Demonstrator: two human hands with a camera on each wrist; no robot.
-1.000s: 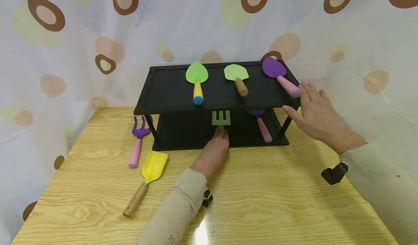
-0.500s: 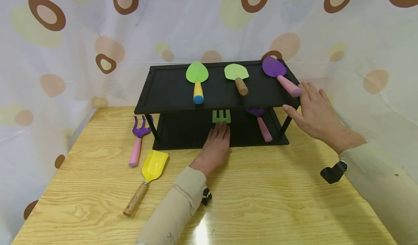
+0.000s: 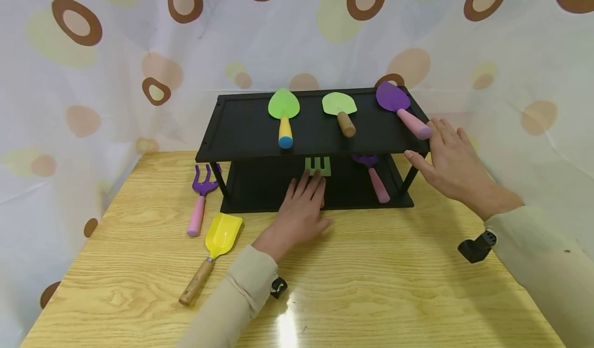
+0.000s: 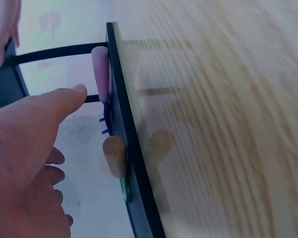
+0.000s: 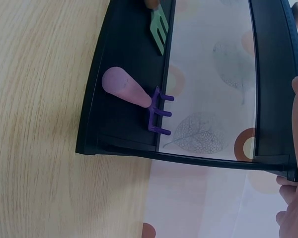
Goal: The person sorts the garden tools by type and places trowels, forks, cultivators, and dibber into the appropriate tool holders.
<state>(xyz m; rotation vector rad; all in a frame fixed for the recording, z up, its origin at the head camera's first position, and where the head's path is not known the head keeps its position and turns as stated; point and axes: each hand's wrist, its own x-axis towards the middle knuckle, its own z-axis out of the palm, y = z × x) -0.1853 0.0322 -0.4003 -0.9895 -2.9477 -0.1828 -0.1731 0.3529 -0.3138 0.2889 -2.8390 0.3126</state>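
Note:
My left hand (image 3: 299,214) hovers with fingers spread at the lower shelf's front, over the wooden handle (image 4: 115,154) of a small green hand fork (image 3: 318,166). In the left wrist view the thumb stands apart from that handle, and nothing is held. The fork lies on the lower shelf of a black two-tier rack (image 3: 241,131), tines to the back. To its right lies a purple hand fork with a pink handle (image 3: 379,185). My right hand (image 3: 457,167) rests against the rack's upper right corner, fingers along the side and thumb at the front edge.
On the upper shelf lie a green trowel (image 3: 284,104), a pale green trowel (image 3: 339,104) and a purple trowel (image 3: 393,97). Left of the rack, another purple fork (image 3: 196,215) and a yellow scoop (image 3: 224,234) lie on the wooden table (image 3: 371,276). A patterned curtain (image 3: 278,38) hangs behind.
My left hand lets go of the green fork's handle, opens its fingers and draws back slightly left. The green fork stays on the lower shelf. My right hand keeps its place on the rack.

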